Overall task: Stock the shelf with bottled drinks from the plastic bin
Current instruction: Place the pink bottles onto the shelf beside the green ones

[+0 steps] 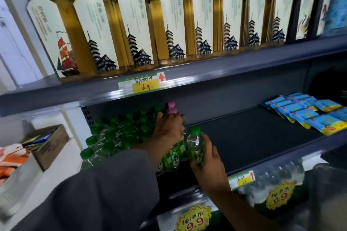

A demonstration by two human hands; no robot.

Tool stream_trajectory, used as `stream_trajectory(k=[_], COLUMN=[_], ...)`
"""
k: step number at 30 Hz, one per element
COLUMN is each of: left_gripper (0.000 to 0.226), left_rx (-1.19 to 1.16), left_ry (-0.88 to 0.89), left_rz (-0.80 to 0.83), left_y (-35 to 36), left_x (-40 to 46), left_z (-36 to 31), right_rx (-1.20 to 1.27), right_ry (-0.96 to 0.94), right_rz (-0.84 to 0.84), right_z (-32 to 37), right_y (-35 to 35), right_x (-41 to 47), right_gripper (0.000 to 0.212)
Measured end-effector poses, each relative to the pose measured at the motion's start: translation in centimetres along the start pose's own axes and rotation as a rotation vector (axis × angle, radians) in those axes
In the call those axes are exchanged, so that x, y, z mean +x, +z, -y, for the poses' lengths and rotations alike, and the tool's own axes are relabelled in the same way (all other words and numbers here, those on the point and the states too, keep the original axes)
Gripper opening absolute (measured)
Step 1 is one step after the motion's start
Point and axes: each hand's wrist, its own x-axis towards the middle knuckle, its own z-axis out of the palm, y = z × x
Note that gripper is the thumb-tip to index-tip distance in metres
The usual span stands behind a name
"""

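- Grey shop shelving [244,88] filled the view, with tall tea bottles [131,30] ranked label-forward on the upper tier, presumably for display.
- On the middle shelf [253,137], green-capped bottles [120,133] stood packed at the left end, likely so the row could grow rightward into the bare part.
- Blue packets [308,112] lay well apart at the right.
- The left hand [169,129], sleeve reaching forward, was curled over the tops of the right-hand bottles, seemingly steadying them.
- The right hand [208,159] gripped a green-capped bottle [196,144] by its body, upright, just beside the row.
- No plastic bin could be identified for certain.
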Motion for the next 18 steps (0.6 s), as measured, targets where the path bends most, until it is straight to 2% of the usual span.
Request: stream_trajectory(k=[4, 8, 12, 15, 18], left_gripper=[0.069, 0.057, 0.059, 0.057, 0.057], left_rx=[0.051, 0.031, -0.002, -0.117, -0.184], left_ry=[-0.015, -0.059, -0.083, -0.126, -0.094], left_rz=[-0.046, -0.091, -0.060, -0.007, 0.031], left_y=[0.2, 0.9, 1.3, 1.1, 0.8], left_x=[0.4, 0.8, 1.7, 2.4, 2.5], left_z=[0.6, 0.4, 0.9, 1.1, 1.7], right_rx=[0.028, 0.053, 0.040, 0.009, -0.002], right_ry=[-0.027, -0.006, -0.022, -0.032, -0.033], right_rz=[0.015, 0.060, 0.075, 0.080, 0.079], right_z=[-0.2, 0.1, 0.0, -0.2, -0.3], right_y=[0.5, 1.4, 2.2, 2.4, 2.4], right_x=[0.7, 1.4, 2.4, 3.2, 3.2], right_gripper=[0.092, 0.105, 0.107, 0.107, 0.100])
